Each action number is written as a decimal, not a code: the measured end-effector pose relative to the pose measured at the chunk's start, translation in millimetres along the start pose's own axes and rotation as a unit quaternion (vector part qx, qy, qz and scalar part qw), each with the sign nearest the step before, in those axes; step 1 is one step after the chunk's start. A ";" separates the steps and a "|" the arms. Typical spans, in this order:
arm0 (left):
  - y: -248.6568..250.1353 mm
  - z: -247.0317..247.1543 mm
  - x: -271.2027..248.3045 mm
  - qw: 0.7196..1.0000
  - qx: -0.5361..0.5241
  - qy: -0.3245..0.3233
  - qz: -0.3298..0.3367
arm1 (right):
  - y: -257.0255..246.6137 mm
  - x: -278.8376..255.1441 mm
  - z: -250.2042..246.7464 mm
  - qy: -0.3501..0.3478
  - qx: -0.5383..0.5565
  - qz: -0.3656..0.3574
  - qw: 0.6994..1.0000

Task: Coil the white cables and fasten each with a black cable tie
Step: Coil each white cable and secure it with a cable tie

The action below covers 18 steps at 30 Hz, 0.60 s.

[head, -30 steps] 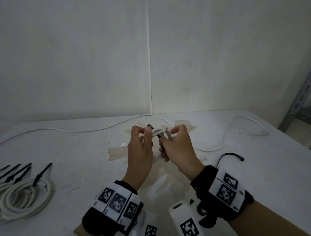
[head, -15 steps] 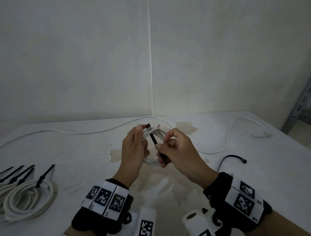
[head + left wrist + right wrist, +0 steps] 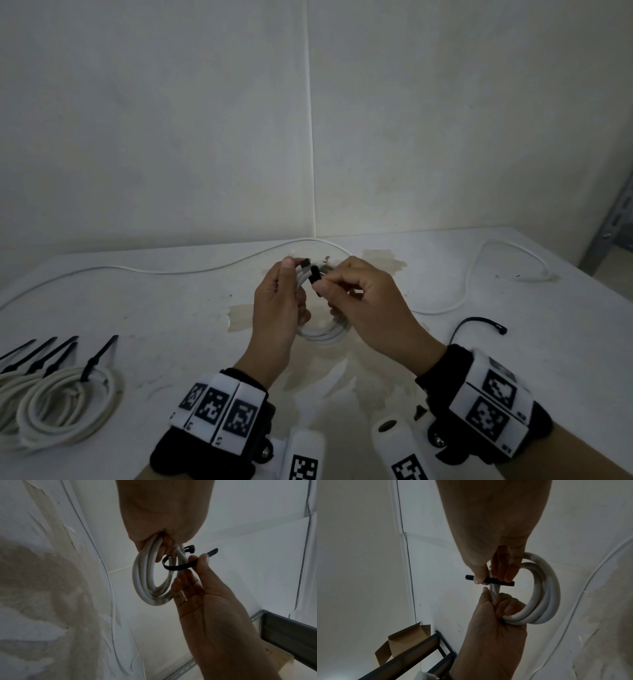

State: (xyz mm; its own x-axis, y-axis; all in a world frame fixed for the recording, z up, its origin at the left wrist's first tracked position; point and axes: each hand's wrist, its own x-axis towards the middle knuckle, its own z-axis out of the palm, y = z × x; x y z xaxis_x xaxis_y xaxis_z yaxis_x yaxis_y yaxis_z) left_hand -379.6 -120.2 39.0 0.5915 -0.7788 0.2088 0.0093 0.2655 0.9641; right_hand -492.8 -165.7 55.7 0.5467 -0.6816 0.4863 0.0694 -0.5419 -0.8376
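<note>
My left hand [image 3: 291,277] grips a small coil of white cable [image 3: 322,334] by its top, above the table's middle. A black cable tie [image 3: 178,566] loops round the coil's strands just under that grip. Its head [image 3: 188,549] sticks out beside my left hand [image 3: 163,545]. My right hand [image 3: 329,287] pinches the tie's tail between thumb and fingers [image 3: 197,561], close to the coil. In the right wrist view the tie [image 3: 489,580] crosses the strands under my right hand [image 3: 491,580], and my left hand [image 3: 498,605] holds the coil [image 3: 544,595] from below.
Tied white coils [image 3: 61,404] with black tie tails lie at the table's left front. A loose black tie [image 3: 479,323] lies right of my hands. Uncoiled white cables run along the back [image 3: 171,270] and right [image 3: 479,267]. A metal shelf [image 3: 616,219] stands at the right.
My right hand has brought the tie's tail round the strands and up near the coil's top. The left hand keeps its grip on the coil.
</note>
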 end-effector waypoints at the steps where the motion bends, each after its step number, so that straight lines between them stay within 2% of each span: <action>1: 0.7 0.6 -0.8 1.000 -0.002 -0.002 -0.003 | -0.3 0.7 0.3 0.005 -0.012 0.001 1.000; 5: 3.0 2.5 -2.4 1.000 -0.009 -0.002 -0.015 | -3.2 4.1 -1.1 0.015 -0.042 0.024 0.999; 11: 0.4 3.4 -2.0 1.000 -0.001 0.001 -0.010 | -4.9 5.1 -2.1 -0.018 -0.095 0.064 0.993; 18: 0.9 3.6 -0.1 1.000 -0.008 0.001 -0.012 | -6.6 8.0 -1.8 -0.016 -0.096 0.081 0.992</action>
State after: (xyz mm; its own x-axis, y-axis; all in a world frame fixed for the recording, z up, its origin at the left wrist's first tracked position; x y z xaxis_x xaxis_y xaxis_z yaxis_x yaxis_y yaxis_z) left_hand -382.5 -121.9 40.5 0.5921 -0.7841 0.1861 0.0355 0.2561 0.9660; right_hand -490.4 -168.5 65.6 0.5644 -0.7527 0.3389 -0.1803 -0.5130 -0.8392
